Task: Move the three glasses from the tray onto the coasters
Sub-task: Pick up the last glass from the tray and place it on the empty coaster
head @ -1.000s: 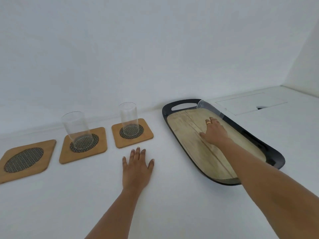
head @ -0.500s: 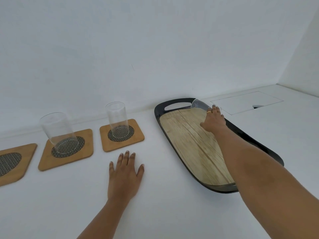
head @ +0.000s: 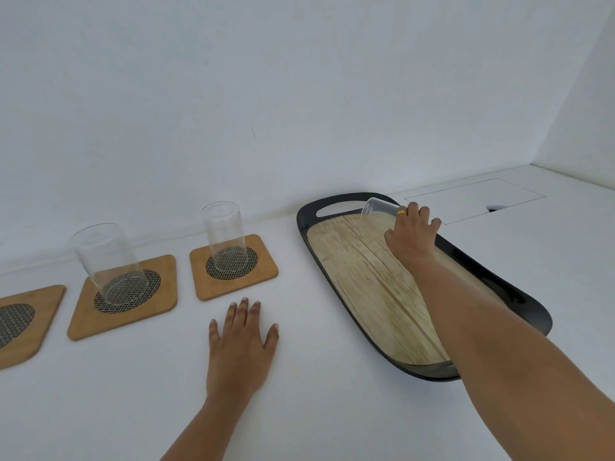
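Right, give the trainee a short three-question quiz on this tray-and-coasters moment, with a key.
1. True or false: the left hand lies flat on the counter, holding nothing.
2. How many glasses stand on coasters?
3. The right hand grips the last glass over which end of the tray: A near, B far?

Key
1. True.
2. Two: the middle glass and the glass nearest the tray. The leftmost coaster is bare.
3. B; the glass is tilted.
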